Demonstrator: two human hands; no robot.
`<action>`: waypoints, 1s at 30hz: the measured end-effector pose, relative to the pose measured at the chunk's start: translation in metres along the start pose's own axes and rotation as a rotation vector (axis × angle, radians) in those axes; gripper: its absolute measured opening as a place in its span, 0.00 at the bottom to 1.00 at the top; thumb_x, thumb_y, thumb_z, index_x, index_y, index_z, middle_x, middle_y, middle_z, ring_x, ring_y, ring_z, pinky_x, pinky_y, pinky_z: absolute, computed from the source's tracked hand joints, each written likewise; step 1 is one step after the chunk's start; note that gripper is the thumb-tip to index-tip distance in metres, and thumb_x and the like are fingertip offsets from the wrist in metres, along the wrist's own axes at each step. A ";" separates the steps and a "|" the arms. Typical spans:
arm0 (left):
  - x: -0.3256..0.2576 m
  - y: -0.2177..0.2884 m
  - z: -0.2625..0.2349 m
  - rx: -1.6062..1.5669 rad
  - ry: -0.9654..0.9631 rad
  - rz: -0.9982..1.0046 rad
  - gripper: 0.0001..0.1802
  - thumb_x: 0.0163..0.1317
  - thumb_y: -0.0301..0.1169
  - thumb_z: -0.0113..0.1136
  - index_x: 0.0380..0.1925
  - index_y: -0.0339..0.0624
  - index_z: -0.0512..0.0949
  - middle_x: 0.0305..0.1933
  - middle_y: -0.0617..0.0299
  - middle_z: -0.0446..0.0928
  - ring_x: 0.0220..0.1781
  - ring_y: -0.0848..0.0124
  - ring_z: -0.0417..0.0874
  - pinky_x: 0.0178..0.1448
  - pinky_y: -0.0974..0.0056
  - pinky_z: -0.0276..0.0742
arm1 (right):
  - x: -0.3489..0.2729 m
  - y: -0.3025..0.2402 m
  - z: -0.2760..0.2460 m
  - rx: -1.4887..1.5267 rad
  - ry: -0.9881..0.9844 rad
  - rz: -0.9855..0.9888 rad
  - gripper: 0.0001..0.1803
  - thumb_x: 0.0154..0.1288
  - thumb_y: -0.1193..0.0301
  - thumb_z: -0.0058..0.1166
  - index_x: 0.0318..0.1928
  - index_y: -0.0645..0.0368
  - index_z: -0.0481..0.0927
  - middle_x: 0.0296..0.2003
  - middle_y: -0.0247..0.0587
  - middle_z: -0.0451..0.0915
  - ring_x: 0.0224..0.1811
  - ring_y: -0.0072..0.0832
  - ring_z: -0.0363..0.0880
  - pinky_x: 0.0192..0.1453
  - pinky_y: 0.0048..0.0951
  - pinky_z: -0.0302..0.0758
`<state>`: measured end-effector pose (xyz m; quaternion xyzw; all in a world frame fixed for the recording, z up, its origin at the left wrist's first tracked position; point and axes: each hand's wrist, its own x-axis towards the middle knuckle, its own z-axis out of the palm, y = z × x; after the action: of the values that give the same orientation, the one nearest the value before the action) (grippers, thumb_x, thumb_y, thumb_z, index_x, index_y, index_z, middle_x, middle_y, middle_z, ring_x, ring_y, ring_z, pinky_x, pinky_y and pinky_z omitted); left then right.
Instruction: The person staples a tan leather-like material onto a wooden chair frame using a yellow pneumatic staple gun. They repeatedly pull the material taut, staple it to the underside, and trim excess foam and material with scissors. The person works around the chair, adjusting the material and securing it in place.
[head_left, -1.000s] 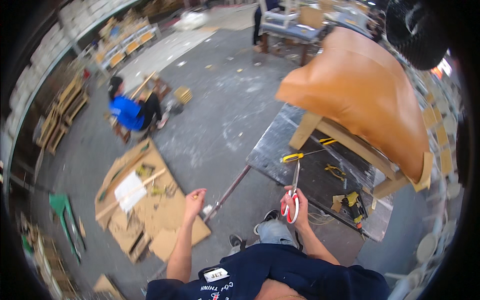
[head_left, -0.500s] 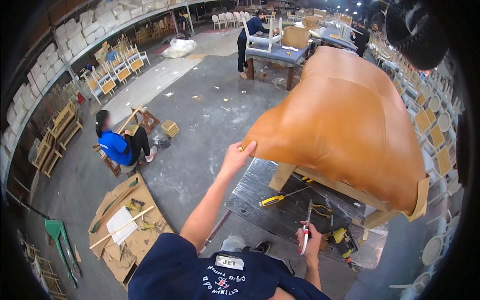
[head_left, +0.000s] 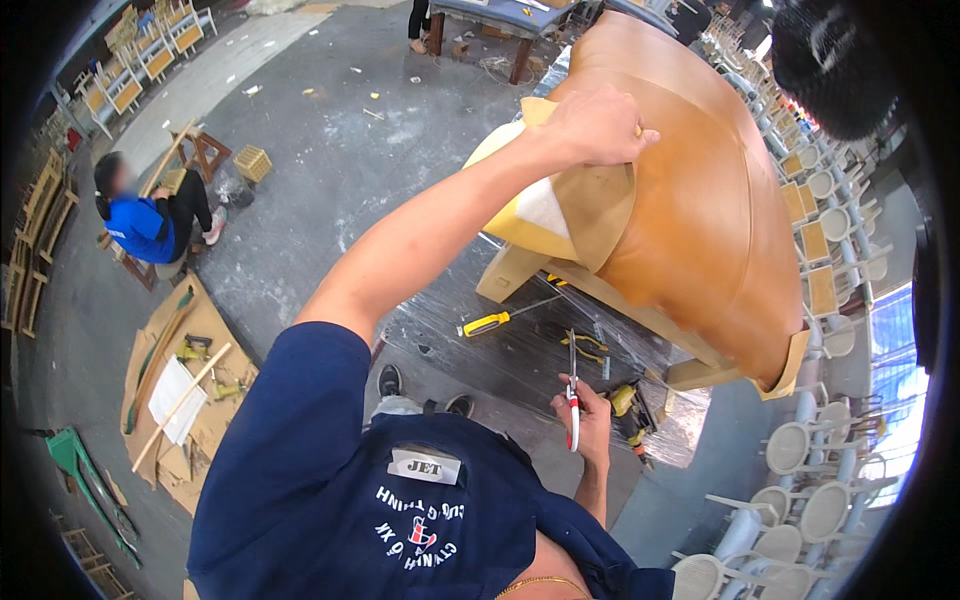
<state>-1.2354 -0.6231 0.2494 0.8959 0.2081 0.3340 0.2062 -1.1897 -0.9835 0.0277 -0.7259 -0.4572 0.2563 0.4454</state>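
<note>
**Brown leather cover, folded back at one corner by the left hand**

The cover drapes over padding, mostly to the right of the left hand and ahead of the right hand. Its long axis slants from beyond the left hand down toward the right, nearer the person. The face is smooth and faintly glossy, crossed by a seam; the folded corner shows a matte tan underside. The left hand is closed on the folded edge.

Left of and below that hand, soft yellow foam and white padding lie exposed, above a pale, squared wooden frame.

The right hand grips red-and-white-handled scissors, metal blades pointing away from the person. Ahead of it, on the dark, shiny tabletop, are yellow-handled pliers; farther left lies a yellow-handled screwdriver. Just right of the hand rests a yellow-and-black tool.
</note>
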 end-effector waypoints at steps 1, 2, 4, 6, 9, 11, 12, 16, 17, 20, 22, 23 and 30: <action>-0.001 -0.007 0.003 -0.027 0.011 0.034 0.27 0.60 0.56 0.62 0.41 0.43 0.88 0.36 0.47 0.86 0.41 0.51 0.87 0.48 0.54 0.82 | 0.005 -0.011 -0.008 -0.056 -0.039 -0.063 0.21 0.58 0.71 0.68 0.53 0.61 0.84 0.23 0.32 0.78 0.25 0.16 0.74 0.33 0.23 0.73; -0.014 -0.017 -0.002 -0.144 0.086 0.046 0.28 0.59 0.57 0.63 0.38 0.41 0.88 0.33 0.47 0.85 0.41 0.50 0.87 0.49 0.54 0.82 | 0.007 -0.025 -0.022 -0.110 -0.062 -0.109 0.21 0.58 0.71 0.69 0.53 0.60 0.84 0.24 0.32 0.79 0.26 0.16 0.75 0.34 0.23 0.74; -0.068 -0.052 -0.023 -0.137 0.013 -0.101 0.33 0.54 0.59 0.68 0.45 0.39 0.85 0.36 0.46 0.85 0.44 0.49 0.87 0.52 0.53 0.81 | 0.013 -0.054 -0.049 -0.229 -0.104 -0.128 0.22 0.57 0.70 0.70 0.52 0.60 0.84 0.27 0.34 0.80 0.28 0.20 0.78 0.35 0.25 0.76; -0.108 -0.070 -0.017 0.001 -0.082 -0.226 0.44 0.49 0.60 0.73 0.58 0.38 0.78 0.42 0.44 0.85 0.47 0.48 0.87 0.54 0.52 0.81 | 0.027 -0.075 -0.077 -0.420 -0.005 -0.132 0.21 0.52 0.71 0.71 0.49 0.57 0.84 0.28 0.39 0.83 0.28 0.27 0.82 0.35 0.31 0.78; -0.143 -0.069 0.011 -0.032 -0.090 -0.269 0.56 0.45 0.63 0.74 0.65 0.31 0.69 0.43 0.40 0.84 0.47 0.46 0.86 0.53 0.51 0.80 | 0.077 -0.149 -0.120 -0.825 -0.052 -0.417 0.22 0.48 0.70 0.72 0.47 0.54 0.84 0.33 0.41 0.84 0.37 0.41 0.84 0.41 0.36 0.79; -0.143 -0.061 0.007 -0.117 -0.222 -0.363 0.63 0.43 0.66 0.74 0.68 0.28 0.64 0.42 0.38 0.84 0.47 0.46 0.86 0.53 0.50 0.80 | 0.107 -0.218 -0.125 -1.089 -0.114 -0.547 0.22 0.47 0.69 0.71 0.46 0.52 0.82 0.40 0.41 0.81 0.44 0.40 0.82 0.47 0.38 0.77; -0.148 -0.066 0.009 -0.131 -0.218 -0.364 0.63 0.43 0.67 0.73 0.67 0.27 0.65 0.41 0.39 0.84 0.48 0.46 0.86 0.53 0.49 0.80 | 0.125 -0.253 -0.113 -1.251 -0.137 -0.673 0.23 0.47 0.68 0.70 0.47 0.52 0.80 0.43 0.41 0.80 0.49 0.39 0.80 0.51 0.38 0.76; -0.164 -0.080 0.006 -0.282 -0.209 -0.390 0.61 0.44 0.67 0.72 0.66 0.28 0.67 0.47 0.39 0.83 0.51 0.47 0.86 0.55 0.49 0.80 | 0.188 -0.336 -0.067 -1.701 -0.397 -0.819 0.26 0.48 0.67 0.70 0.51 0.51 0.76 0.47 0.39 0.76 0.56 0.36 0.76 0.60 0.37 0.71; -0.166 -0.076 0.005 -0.352 -0.220 -0.391 0.60 0.45 0.67 0.72 0.66 0.30 0.68 0.50 0.39 0.82 0.52 0.47 0.85 0.55 0.50 0.79 | 0.195 -0.345 -0.062 -1.798 -0.442 -0.837 0.27 0.48 0.67 0.70 0.52 0.51 0.76 0.47 0.39 0.76 0.56 0.35 0.76 0.61 0.37 0.70; -0.180 -0.070 0.002 -0.325 -0.084 -0.452 0.59 0.46 0.66 0.71 0.66 0.28 0.68 0.62 0.34 0.75 0.58 0.47 0.82 0.58 0.50 0.78 | 0.217 -0.358 -0.051 -1.849 -0.445 -1.021 0.28 0.49 0.66 0.70 0.52 0.50 0.76 0.47 0.37 0.77 0.55 0.35 0.76 0.63 0.39 0.71; -0.183 -0.065 0.000 -0.208 0.024 -0.450 0.60 0.47 0.65 0.71 0.68 0.26 0.65 0.66 0.32 0.70 0.61 0.46 0.80 0.60 0.50 0.78 | 0.221 -0.375 -0.044 -1.901 -0.430 -1.001 0.27 0.50 0.66 0.70 0.52 0.50 0.76 0.48 0.36 0.77 0.56 0.35 0.77 0.64 0.39 0.71; -0.182 -0.061 0.001 -0.149 0.074 -0.453 0.61 0.48 0.64 0.71 0.68 0.25 0.63 0.68 0.30 0.67 0.63 0.46 0.79 0.61 0.50 0.77 | 0.222 -0.381 -0.040 -1.924 -0.425 -0.991 0.27 0.50 0.66 0.70 0.52 0.50 0.76 0.48 0.36 0.78 0.56 0.34 0.77 0.65 0.39 0.72; -0.163 -0.050 0.028 -0.446 0.005 -0.538 0.63 0.48 0.59 0.73 0.72 0.27 0.55 0.56 0.35 0.78 0.55 0.42 0.83 0.58 0.48 0.79 | 0.229 -0.384 -0.025 -1.893 -0.460 -1.042 0.25 0.51 0.67 0.71 0.50 0.50 0.77 0.45 0.36 0.79 0.55 0.35 0.79 0.65 0.40 0.73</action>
<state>-1.3412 -0.6712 0.1209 0.7410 0.3594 0.3070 0.4769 -1.2341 -0.7186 0.3855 -0.4269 -0.7903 -0.2874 -0.3325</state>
